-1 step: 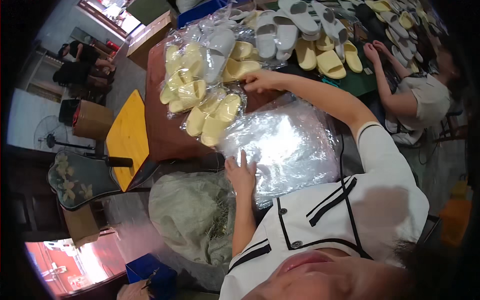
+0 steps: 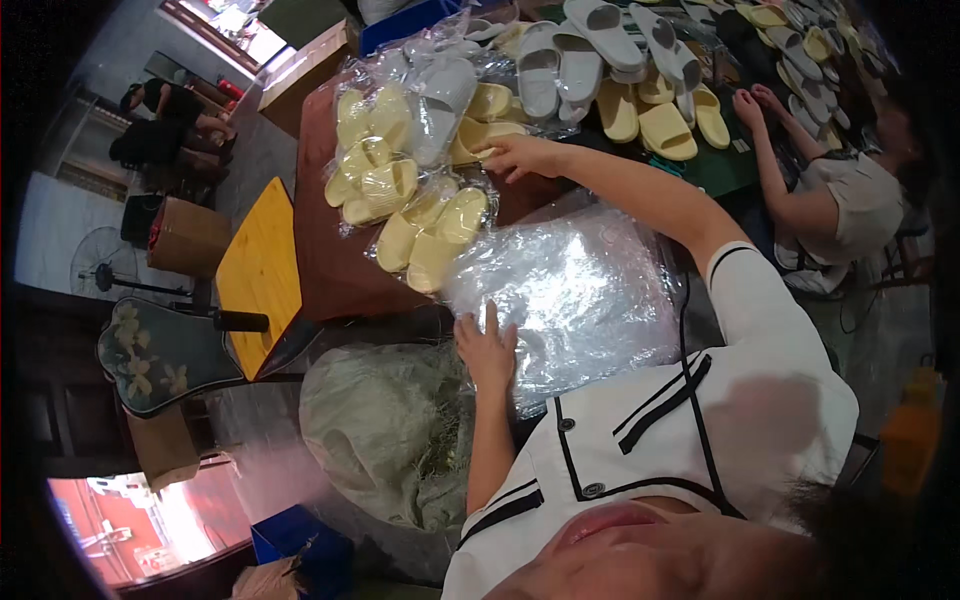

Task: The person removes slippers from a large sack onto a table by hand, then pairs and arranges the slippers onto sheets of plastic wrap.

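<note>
We had a pretty crowded worktop (image 2: 330, 270) going. Bagged pairs of yellow slippers (image 2: 432, 232) were heaped along its far edge, with a grey bagged pair (image 2: 440, 92) on top of the pile. Past those, loose grey slippers (image 2: 570, 50) and more yellow ones (image 2: 665, 125) covered the green surface at the far right corner, where another person (image 2: 840, 200) was leaning in with their hands up among them.

A yellow stool (image 2: 262, 265) sat off the left edge, with a big grey-green sack (image 2: 380, 430) below the near edge.

The stack of clear plastic bags (image 2: 575, 290) lay at the near right corner, shiny, crinkled and see-through, hanging partly over the edge.

Our left hand (image 2: 487, 350) lay flat on the stack's near left corner, fingers spread wide and gripping nothing. Our right hand (image 2: 525, 155) was stretched over to the slipper pile, fingers curled onto a bagged yellow slipper (image 2: 490, 135); we couldn't tell if it actually had a grip.
</note>
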Available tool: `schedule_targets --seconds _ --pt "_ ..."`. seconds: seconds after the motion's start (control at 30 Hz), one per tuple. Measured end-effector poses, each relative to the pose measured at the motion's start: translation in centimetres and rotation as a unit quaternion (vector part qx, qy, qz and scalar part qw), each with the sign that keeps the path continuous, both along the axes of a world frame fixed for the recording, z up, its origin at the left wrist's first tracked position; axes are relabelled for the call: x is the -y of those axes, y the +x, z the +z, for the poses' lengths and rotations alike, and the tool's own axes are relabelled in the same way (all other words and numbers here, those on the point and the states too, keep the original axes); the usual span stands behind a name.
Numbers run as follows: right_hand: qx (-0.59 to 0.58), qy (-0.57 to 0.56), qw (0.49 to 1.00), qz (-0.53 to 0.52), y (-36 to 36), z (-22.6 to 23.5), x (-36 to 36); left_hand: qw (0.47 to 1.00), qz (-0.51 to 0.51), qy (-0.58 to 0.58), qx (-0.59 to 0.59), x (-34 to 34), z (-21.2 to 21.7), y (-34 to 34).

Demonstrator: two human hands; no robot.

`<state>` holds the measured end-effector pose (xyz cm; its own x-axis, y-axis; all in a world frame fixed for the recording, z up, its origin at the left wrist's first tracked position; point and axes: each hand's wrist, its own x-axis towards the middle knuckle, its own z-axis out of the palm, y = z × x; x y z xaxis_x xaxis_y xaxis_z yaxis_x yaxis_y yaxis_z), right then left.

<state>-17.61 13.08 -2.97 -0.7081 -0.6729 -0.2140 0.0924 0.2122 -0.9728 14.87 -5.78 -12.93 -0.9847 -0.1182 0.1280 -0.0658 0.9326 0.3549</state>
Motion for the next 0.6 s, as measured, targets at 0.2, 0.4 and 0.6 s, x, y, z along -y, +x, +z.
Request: schedule_targets --seconds 0.2,0.4,0.6 --pt "0.133 -0.182 0.970 -0.095 -5.8 -5.6 12.1 1.000 0.001 0.004 -0.009 0.7 -0.2 0.6" --pt "0.093 -0.141 0.943 -0.288 -10.6 -7.5 11.8 0.999 -0.024 0.025 -0.017 -0.2 -0.6 -0.4" --pt "-0.089 -0.182 0.903 -0.378 -8.9 -2.0 11.8 1.000 0.021 0.006 -0.010 2.1 -0.9 1.6"
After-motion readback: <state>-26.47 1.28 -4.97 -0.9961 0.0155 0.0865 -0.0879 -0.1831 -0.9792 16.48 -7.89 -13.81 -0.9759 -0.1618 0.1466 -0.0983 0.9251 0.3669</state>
